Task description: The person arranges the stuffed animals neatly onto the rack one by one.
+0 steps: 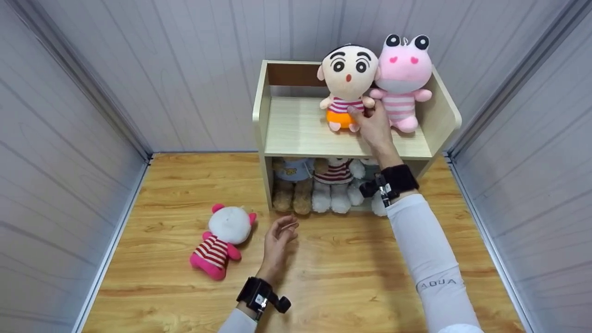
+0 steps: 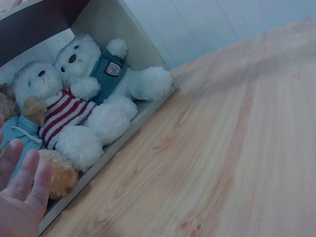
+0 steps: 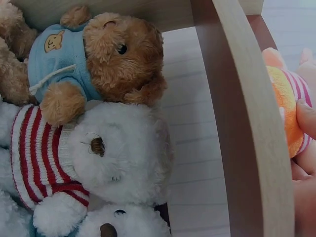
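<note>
On the top shelf, my right hand (image 1: 375, 127) grips a boy doll (image 1: 344, 88) in a striped shirt and orange shorts, thumb across its front. The doll's orange shorts (image 3: 284, 103) also show at the right edge of the right wrist view. Just right of it a pink frog plush (image 1: 402, 83) leans upright. My left hand (image 1: 277, 240) is low over the floor before the shelf, fingers loosely bent and holding nothing. In the left wrist view its fingers (image 2: 30, 177) overlap the lower-shelf bears. A white-headed plush (image 1: 222, 243) in red stripes lies on the floor to the left.
The wooden shelf unit (image 1: 296, 125) stands against the back wall (image 1: 199, 83). Its lower level holds a brown bear (image 3: 123, 59) in blue, a white bear (image 3: 118, 150) in red stripes and a white bear (image 2: 79, 61) in green. Wall panels (image 1: 532, 152) rise on both sides.
</note>
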`<action>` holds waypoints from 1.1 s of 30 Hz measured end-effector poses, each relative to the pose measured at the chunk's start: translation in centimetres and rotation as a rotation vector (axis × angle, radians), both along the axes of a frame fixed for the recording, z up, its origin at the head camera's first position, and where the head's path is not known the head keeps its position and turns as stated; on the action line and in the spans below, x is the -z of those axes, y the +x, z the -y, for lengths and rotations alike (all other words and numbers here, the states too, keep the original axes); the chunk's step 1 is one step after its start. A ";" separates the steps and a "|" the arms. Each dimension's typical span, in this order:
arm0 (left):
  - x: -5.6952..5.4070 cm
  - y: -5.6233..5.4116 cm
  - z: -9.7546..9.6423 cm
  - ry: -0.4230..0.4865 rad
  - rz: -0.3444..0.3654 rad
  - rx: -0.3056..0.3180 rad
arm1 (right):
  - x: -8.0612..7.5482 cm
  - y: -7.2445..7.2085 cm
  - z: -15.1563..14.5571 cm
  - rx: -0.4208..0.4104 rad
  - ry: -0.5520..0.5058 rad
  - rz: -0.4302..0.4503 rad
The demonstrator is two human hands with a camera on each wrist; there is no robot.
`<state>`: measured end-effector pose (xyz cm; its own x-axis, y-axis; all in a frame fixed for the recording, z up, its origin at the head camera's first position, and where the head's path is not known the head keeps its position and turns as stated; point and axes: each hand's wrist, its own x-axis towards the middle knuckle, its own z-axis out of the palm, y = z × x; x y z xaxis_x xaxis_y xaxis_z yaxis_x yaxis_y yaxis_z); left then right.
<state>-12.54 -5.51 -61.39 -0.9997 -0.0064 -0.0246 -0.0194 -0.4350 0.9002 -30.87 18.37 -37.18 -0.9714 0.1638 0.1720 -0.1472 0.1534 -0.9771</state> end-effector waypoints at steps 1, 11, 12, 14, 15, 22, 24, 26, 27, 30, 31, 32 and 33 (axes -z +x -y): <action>0.3 -0.4 0.3 0.011 -0.001 0.018 | 0.1 0.0 0.2 0.024 0.007 -0.004; -0.4 0.2 1.3 0.011 0.030 0.041 | -0.3 0.4 0.6 0.093 -0.032 0.029; -0.5 0.4 1.3 0.010 0.035 0.040 | -0.3 0.5 0.6 0.090 -0.019 0.033; -0.8 0.8 1.4 0.008 0.046 0.043 | -0.4 0.6 0.7 0.079 0.003 0.040; -1.0 1.0 1.4 0.012 0.049 0.042 | -0.5 0.6 0.7 0.074 0.014 0.043; -1.4 1.6 1.8 0.005 0.063 0.040 | -0.7 1.1 0.8 0.050 0.064 0.043; -1.4 1.6 1.8 0.005 0.061 0.041 | -0.7 1.2 0.8 0.048 0.071 0.041; -1.4 1.5 1.8 0.006 0.062 0.044 | -0.7 1.3 0.7 0.045 0.074 0.036; -1.4 1.5 1.8 0.008 0.064 0.045 | -0.6 1.3 0.7 0.043 0.067 0.032; -1.4 1.5 1.9 0.014 0.076 0.044 | -0.6 1.4 0.7 0.046 0.061 0.026; -1.4 1.5 1.9 0.015 0.078 0.043 | -0.6 1.4 0.7 0.044 0.060 0.026; -1.4 1.5 1.9 0.016 0.080 0.042 | -0.6 1.5 0.7 0.039 0.056 0.029; -1.4 1.5 1.9 0.019 0.081 0.041 | -0.7 1.6 0.6 0.037 0.058 0.033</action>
